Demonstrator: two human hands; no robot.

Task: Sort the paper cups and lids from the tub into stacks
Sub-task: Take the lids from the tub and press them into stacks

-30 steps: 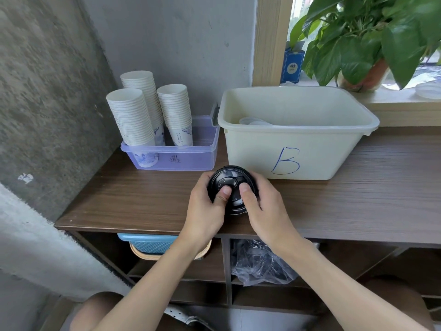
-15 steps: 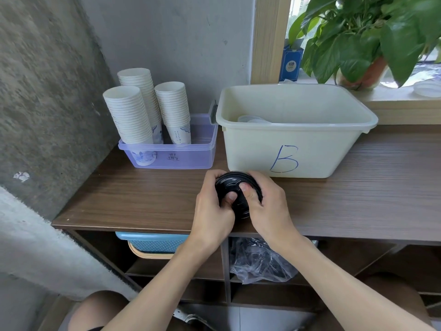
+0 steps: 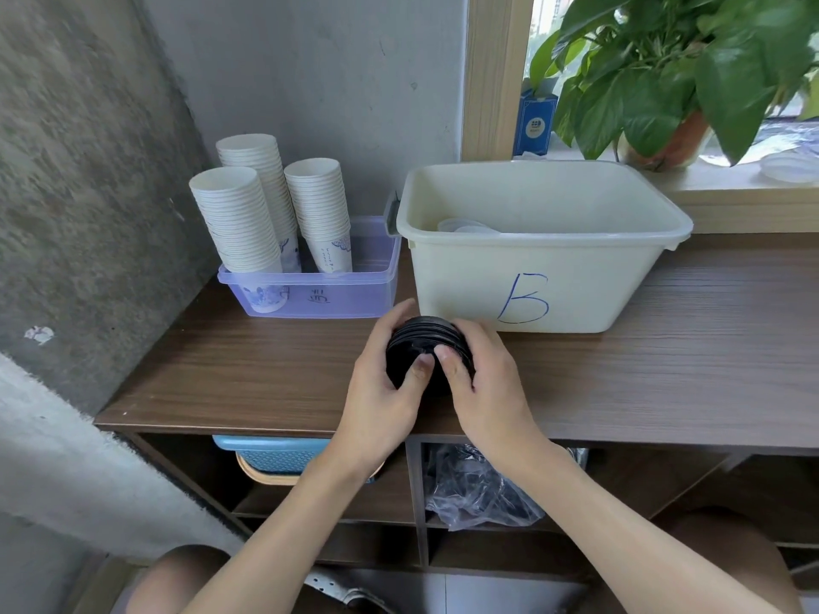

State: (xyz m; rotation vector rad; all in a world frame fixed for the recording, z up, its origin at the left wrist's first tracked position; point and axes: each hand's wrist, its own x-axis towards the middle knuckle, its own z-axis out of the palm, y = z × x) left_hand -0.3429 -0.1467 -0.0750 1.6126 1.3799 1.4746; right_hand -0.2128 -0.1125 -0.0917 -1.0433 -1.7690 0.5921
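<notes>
Since a second ago the stack of black lids (image 3: 427,336) has tipped. Its top face no longer looks up at the camera and the ribbed edges of the nested lids show instead. Both hands have edged closer to the tub (image 3: 598,281).

The left hand (image 3: 381,392) and right hand (image 3: 487,383) both grasp the stack, fingers curled round its sides and thumbs (image 3: 421,363) pressed on the near edge, almost touching each other. The stack sits low over the wooden top (image 3: 664,356), just in front of the tub wall. Whether it rests on the wood cannot be told.

Three stacks of paper cups (image 3: 239,214) stand in a purple tray (image 3: 337,294) to the left. A few white lids (image 3: 465,224) lie in the tub.

These lids are likely thin moulded plastic, so very light, springy at the rim and smooth. The weight is no trouble, but the stack can shear sideways or fan apart if squeezed unevenly. The safest hold is probably round the rims from opposite sides, with thumbs steadying the face, as now. Pressing hard in the middle could buckle or crack a lid, so gentle, even pressure suits it best.
</notes>
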